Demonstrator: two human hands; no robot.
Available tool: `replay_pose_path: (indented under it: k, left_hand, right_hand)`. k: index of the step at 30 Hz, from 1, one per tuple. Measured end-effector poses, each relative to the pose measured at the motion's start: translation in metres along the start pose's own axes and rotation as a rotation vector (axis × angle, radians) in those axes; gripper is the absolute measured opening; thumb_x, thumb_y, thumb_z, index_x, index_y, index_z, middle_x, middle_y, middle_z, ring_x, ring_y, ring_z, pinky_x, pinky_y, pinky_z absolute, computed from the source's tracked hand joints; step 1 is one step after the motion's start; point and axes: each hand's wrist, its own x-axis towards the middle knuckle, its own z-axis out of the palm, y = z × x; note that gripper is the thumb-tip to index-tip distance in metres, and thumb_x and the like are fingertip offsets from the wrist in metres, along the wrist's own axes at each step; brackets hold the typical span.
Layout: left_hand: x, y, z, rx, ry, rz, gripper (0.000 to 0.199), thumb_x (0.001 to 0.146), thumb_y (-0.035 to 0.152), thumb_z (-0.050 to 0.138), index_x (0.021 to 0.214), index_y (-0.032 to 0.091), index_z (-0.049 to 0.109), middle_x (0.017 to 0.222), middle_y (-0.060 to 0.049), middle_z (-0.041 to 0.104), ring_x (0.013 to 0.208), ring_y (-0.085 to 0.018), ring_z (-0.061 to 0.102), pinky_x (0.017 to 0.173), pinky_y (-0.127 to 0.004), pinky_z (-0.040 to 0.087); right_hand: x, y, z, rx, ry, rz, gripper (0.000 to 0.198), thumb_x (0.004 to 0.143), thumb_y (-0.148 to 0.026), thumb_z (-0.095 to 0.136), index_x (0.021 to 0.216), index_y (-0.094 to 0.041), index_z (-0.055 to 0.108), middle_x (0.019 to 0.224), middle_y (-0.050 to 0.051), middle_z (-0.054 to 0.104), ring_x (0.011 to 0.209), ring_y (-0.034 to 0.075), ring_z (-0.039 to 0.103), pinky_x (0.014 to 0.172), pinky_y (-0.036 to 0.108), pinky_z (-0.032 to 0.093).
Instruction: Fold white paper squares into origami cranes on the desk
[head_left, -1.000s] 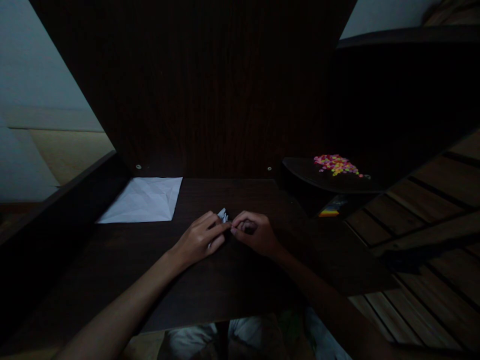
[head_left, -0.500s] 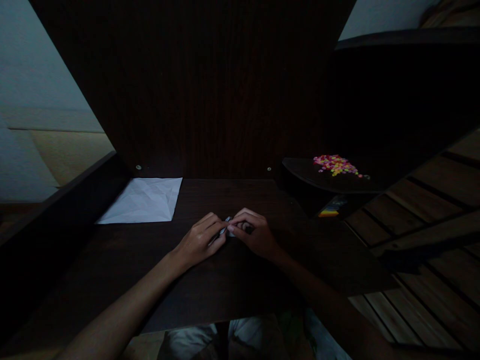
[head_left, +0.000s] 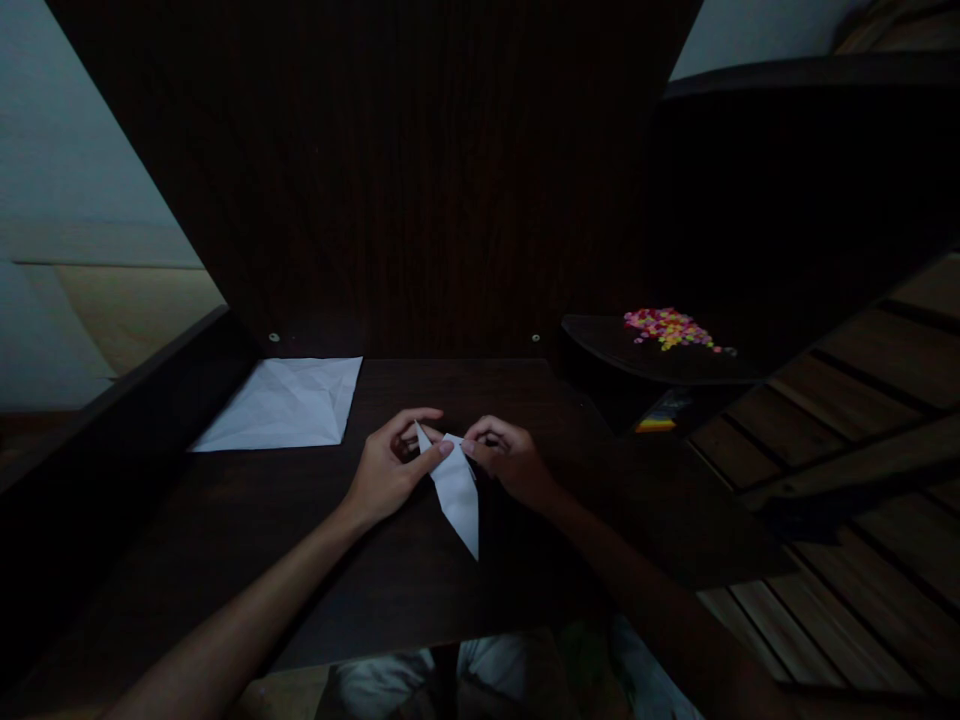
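A folded piece of white paper (head_left: 458,492) is held between my two hands above the dark desk, with one long point hanging toward me and a thinner point rising at the upper left. My left hand (head_left: 394,462) grips its left side, thumb in front and index finger stretched out behind. The fingertips of my right hand (head_left: 506,455) pinch its upper right edge. Some of the fingers behind the paper are hidden.
A creased white sheet (head_left: 289,405) lies at the desk's back left. On a small rounded shelf (head_left: 600,340) at the right sits a pile of small colourful pieces (head_left: 667,328). A dark panel (head_left: 390,180) rises behind the desk (head_left: 375,590); a raised side board (head_left: 112,410) borders the left.
The folded paper, mostly covered by my hands before, now shows with its long point hanging down. My left hand has turned so that its thumb lies on the front of the paper.
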Motion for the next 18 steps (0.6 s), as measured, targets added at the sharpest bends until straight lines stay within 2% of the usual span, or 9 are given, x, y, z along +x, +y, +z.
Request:
replay_pose_path:
  k: [7,13,18]
  left_hand:
    - [0.0001,-0.0012,-0.0002,-0.154,-0.048,-0.077,0.054,0.071,0.028,0.075,0.116,0.014,0.049,0.074,-0.002,0.068,0.065,-0.014,0.065,0.059,-0.024,0.05]
    - [-0.0013,-0.0023,0.002,-0.183,-0.097,-0.076,0.056,0.071,0.026,0.074,0.119,0.015,0.047,0.072,0.0,0.066,0.061,-0.012,0.063,0.055,-0.021,0.048]
    - [0.0009,-0.0055,0.0039,-0.259,-0.009,-0.015,0.054,0.068,0.024,0.077,0.115,0.02,0.049,0.093,-0.003,0.061,0.067,-0.01,0.061,0.057,-0.019,0.049]
  right_hand:
    - [-0.0003,-0.0025,-0.0012,0.012,-0.014,0.009,0.013,0.075,-0.028,0.062,0.069,-0.018,0.059,0.061,-0.004,0.053,0.053,0.009,0.046,0.049,0.021,0.036]
    - [-0.0027,-0.0009,-0.0025,0.001,-0.05,-0.086,0.013,0.074,-0.027,0.064,0.069,-0.017,0.057,0.064,-0.003,0.052,0.057,0.009,0.047,0.053,0.021,0.038]
    - [-0.0042,-0.0007,-0.0025,0.114,-0.142,-0.12,0.018,0.077,-0.036,0.066,0.081,-0.019,0.063,0.08,0.001,0.058,0.062,0.011,0.053,0.055,0.024,0.042]
